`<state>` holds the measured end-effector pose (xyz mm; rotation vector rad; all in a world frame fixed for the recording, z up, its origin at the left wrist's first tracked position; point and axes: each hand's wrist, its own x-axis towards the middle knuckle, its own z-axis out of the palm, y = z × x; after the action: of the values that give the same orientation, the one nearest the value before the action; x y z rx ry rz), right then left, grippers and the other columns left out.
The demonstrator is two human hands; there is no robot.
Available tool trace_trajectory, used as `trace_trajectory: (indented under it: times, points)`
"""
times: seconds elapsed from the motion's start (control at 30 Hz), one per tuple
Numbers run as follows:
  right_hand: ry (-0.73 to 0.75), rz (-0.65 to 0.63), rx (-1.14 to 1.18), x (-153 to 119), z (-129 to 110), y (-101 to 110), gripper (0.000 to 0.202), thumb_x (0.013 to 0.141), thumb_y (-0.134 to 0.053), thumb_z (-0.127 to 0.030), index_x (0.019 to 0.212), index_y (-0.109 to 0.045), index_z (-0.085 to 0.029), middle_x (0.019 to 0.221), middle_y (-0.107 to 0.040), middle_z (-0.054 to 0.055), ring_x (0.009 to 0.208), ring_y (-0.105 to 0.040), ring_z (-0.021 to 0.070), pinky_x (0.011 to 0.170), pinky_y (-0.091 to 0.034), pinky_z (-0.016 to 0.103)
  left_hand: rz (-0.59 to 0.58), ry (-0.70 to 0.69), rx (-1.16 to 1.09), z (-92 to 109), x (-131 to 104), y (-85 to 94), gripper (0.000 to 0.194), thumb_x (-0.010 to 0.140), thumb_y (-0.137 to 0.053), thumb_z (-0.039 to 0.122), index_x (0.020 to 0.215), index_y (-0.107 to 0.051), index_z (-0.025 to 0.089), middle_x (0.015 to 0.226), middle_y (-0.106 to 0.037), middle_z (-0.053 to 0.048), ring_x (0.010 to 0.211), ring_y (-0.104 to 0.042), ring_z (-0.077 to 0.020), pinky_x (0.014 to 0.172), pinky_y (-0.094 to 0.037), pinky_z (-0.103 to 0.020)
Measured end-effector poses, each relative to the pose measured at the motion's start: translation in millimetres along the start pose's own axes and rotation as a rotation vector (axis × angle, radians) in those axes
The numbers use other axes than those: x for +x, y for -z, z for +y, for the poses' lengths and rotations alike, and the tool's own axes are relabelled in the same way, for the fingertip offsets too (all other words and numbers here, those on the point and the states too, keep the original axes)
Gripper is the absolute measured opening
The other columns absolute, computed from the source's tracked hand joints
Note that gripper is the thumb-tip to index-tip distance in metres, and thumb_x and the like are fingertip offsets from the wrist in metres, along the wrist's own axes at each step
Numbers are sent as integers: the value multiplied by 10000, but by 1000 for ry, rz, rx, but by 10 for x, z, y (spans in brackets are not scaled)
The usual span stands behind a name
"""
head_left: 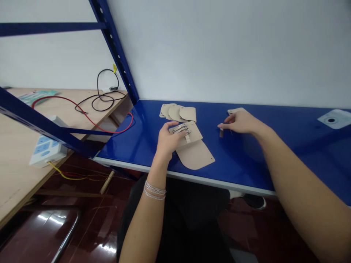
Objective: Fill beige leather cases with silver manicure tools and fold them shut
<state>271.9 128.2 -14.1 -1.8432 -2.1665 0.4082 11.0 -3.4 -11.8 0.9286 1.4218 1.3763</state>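
The left hand (pixel 168 139) grasps a beige card (pixel 195 132) at its left side, the thumb lying over a metal clip (pixel 181 128) on its face. That card is over the blue worktop (pixel 142 140) near its front edge, and partly covers a rounded beige sheet (pixel 195 157), which has a small hole near its right corner. Just behind are overlapping beige pieces (pixel 175 112), fanned in a row. The right hand (pixel 239 122), well apart from the left, has its fingertips closed on a small brownish strip (pixel 221 133) — its lower end points down toward the worktop. Another beige piece (pixel 236 110) shows just behind the right hand's fingers. At the far right lies a white piece (pixel 336 119) with a dark round centre.
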Motion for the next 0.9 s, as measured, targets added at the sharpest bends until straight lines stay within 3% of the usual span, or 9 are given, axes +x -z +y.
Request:
trace_trajectory:
  times: [0.13,0.4,0.67,0.9]
  points:
    - [-98,-35,-53,-29,-109,-35,279,684,-730,-472,758,-692,-205,775,-709,71,729,-663,251,655,-521,361,1,9,-15,9,-6,-7,520,617,-803,178,1093,-594,159,947,-707,-98,794,-675,-192,760,-553,-347]
    - [48,-107,21,-180,-406,-91,168,719,-687,-338,827,-722,-213,823,-710,45,622,-619,174,593,-482,299,-1,-7,-17,-14,10,3,528,606,-822,198,1084,-600,161,961,-702,-105,799,-669,-194,777,-549,-362]
    - [233,-152,-17,-343,-665,-131,149,736,-648,-263,839,-736,-202,814,-709,36,706,-619,172,639,-465,263,8,-13,-3,-29,19,-9,530,607,-816,190,1090,-600,160,947,-703,-103,793,-670,-196,758,-550,-357]
    - [231,-158,34,-429,-759,-103,113,727,-646,-219,822,-703,-200,774,-713,24,704,-641,172,652,-476,259,6,-17,0,-31,17,-25,535,608,-813,192,1094,-594,156,951,-696,-106,794,-669,-197,750,-550,-356]
